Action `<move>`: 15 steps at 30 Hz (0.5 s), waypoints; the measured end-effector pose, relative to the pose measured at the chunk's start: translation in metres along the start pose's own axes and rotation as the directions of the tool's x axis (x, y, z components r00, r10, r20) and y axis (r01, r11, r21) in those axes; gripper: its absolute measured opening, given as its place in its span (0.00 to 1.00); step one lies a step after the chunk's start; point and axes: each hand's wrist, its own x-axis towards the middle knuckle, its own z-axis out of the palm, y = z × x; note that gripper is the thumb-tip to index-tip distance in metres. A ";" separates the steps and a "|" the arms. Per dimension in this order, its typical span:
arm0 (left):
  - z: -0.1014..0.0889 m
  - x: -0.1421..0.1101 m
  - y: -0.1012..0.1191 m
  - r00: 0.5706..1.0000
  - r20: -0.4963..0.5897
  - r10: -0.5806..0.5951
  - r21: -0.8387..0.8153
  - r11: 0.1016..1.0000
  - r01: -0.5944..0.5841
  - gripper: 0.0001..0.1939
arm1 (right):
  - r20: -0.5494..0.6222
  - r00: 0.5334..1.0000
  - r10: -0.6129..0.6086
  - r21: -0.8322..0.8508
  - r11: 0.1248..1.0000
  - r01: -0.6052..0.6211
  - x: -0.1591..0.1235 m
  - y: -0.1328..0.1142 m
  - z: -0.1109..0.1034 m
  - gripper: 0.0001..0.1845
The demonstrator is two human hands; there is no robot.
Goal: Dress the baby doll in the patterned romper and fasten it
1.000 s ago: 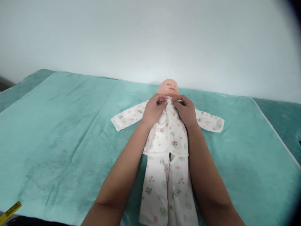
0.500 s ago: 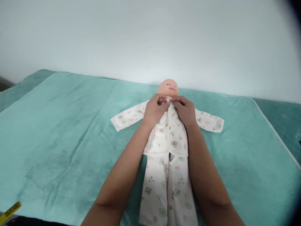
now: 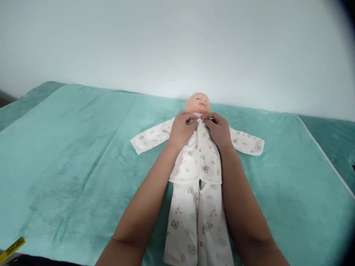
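A baby doll [image 3: 197,102] lies on its back, dressed in a white printed shirt [image 3: 191,162] with its sleeves spread to both sides. Matching printed trousers [image 3: 183,221] cover the legs, and a small dark gap shows at their waist. At the collar, my left hand [image 3: 183,127] pinches one front edge of the shirt between thumb and fingers. Opposite it, my right hand [image 3: 218,127] pinches the other edge, the fingertips of both hands nearly meeting below the doll's chin. A tiny fastening seems to sit between them, too small to make out.
A teal plush blanket [image 3: 69,166] with a pale edge lies under the doll. Behind it rises a white wall [image 3: 166,44]. A yellow strip with black marks [image 3: 12,249] is at the lower left corner.
My left thumb has drawn back slightly to the left from the shirt's front edge, leaving more of the collar showing. The doll and both arms are almost unmoved.
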 end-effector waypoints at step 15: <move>0.001 -0.001 -0.004 0.996 0.003 0.087 0.003 0.996 -0.087 0.12 | -0.080 0.970 -0.230 -0.070 0.972 0.225 -0.004 0.001 0.004 0.19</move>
